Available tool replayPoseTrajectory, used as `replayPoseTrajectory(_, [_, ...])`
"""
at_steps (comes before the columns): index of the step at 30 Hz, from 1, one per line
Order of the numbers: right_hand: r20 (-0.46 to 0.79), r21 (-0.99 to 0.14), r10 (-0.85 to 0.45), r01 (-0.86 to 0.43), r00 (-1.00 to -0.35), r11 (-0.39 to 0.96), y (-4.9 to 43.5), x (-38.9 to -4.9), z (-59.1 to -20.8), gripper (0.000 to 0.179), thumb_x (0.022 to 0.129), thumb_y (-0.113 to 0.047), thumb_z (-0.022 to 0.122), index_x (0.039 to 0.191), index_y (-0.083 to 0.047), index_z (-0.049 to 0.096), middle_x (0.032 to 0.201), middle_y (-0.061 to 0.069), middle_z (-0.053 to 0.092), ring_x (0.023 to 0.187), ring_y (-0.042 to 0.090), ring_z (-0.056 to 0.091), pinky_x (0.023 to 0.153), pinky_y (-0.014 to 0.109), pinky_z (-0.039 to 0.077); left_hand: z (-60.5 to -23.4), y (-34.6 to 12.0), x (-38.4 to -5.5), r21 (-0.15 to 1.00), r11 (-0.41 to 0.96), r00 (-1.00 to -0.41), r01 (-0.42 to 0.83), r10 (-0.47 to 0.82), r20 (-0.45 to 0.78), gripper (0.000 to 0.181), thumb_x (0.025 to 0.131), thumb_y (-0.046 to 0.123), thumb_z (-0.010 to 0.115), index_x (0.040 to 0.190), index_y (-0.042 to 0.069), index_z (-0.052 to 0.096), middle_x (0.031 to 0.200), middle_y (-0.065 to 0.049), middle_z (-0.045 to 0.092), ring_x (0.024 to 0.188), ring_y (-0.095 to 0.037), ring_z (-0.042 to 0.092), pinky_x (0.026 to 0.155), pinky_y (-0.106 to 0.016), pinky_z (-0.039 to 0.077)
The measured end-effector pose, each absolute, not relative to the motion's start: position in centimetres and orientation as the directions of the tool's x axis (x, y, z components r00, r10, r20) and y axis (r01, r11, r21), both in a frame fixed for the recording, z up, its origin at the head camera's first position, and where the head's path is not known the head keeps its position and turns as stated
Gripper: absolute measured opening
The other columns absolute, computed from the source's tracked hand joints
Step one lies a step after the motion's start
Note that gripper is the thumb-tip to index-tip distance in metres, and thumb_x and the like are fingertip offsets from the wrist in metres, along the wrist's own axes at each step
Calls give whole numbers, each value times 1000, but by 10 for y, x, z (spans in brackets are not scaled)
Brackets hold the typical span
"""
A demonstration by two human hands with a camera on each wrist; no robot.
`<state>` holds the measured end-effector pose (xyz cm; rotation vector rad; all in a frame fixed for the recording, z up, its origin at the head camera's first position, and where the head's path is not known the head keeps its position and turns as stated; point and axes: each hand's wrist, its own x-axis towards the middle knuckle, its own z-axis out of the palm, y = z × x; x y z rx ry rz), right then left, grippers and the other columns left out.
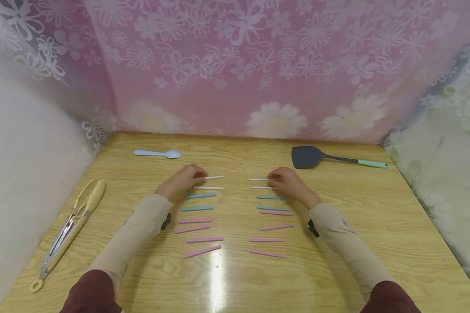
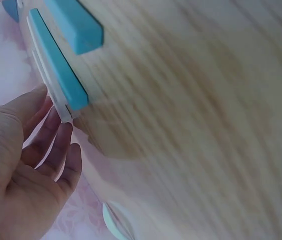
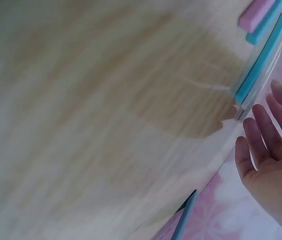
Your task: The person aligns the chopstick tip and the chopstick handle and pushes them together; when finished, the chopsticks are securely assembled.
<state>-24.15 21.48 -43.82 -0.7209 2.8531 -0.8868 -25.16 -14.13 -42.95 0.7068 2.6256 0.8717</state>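
My left hand [image 1: 185, 179] pinches the outer end of a white stick [image 1: 215, 177], the farthest one in the left column. Mirroring it, my right hand [image 1: 291, 182] holds the outer end of the farthest white stick [image 1: 257, 179] on the right, between thumb and forefinger. Just nearer lies a second white stick [image 1: 209, 188] on the left and another white stick [image 1: 261, 188] on the right, partly under the right hand. Blue sticks [image 1: 197, 208] follow in both columns, two a side. In the left wrist view, the left hand [image 2: 36, 155] has its other fingers loosely bent.
Several pink sticks [image 1: 205, 239] lie nearer me in both columns. Yellow-handled tongs [image 1: 72, 228] rest at the left, a pale blue spoon [image 1: 156, 153] at the back left, a dark spatula [image 1: 309, 157] with a green handle at the back right. Patterned cloth [image 1: 235, 78] hangs behind the wooden table [image 1: 235, 287].
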Motion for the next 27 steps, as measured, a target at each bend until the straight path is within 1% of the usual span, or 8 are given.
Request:
replayPoseTrajectory(3, [23,-542,-456,-395,-889,742,209,-243,-436,22,92,-13,63,108,2,68,102,17,67,98,33,62,87,45,51,-432,-139,-254,619,707,-840,341,525,-137,27,96,8,55,119,-6,61,115,-19,63,108,-30,58,93,-40,49])
replayPoseTrajectory(6, [-6,-517,-448,-381,-894,766,205,-244,-435,20,93,-12,62,106,1,69,99,15,66,96,31,62,85,44,52,-434,-138,-255,608,718,-839,340,523,-149,26,96,5,56,118,-5,62,111,-18,63,104,-29,59,91,-38,50])
replayPoseTrajectory(9, [-4,-501,-442,-380,-897,777,203,-244,-435,17,92,-10,62,103,1,70,94,13,65,91,29,62,82,42,53,-434,-137,-255,603,719,-838,346,526,-147,24,95,4,56,117,-5,63,108,-18,63,99,-27,60,87,-37,51])
replayPoseTrajectory(17, [19,-497,-435,-386,-900,777,202,-246,-436,14,92,-8,63,99,1,71,89,11,65,82,22,60,74,37,52,-432,-137,-257,605,713,-836,355,532,-137,23,95,1,56,115,-6,63,104,-17,64,94,-25,60,82,-35,52])
replayPoseTrajectory(23, [17,-494,-436,-387,-900,779,203,-248,-439,13,91,-7,63,97,1,71,87,11,64,78,21,58,71,36,51,-432,-136,-256,610,705,-836,363,535,-120,21,94,1,56,112,-6,64,99,-15,65,89,-22,59,79,-33,52])
replayPoseTrajectory(27, [4,-501,-427,-371,-904,781,203,-245,-439,14,92,-10,63,98,1,71,88,10,64,80,21,59,72,35,52,-432,-137,-252,597,708,-842,377,531,-99,19,94,4,57,110,-4,65,98,-12,64,87,-20,56,79,-33,51])
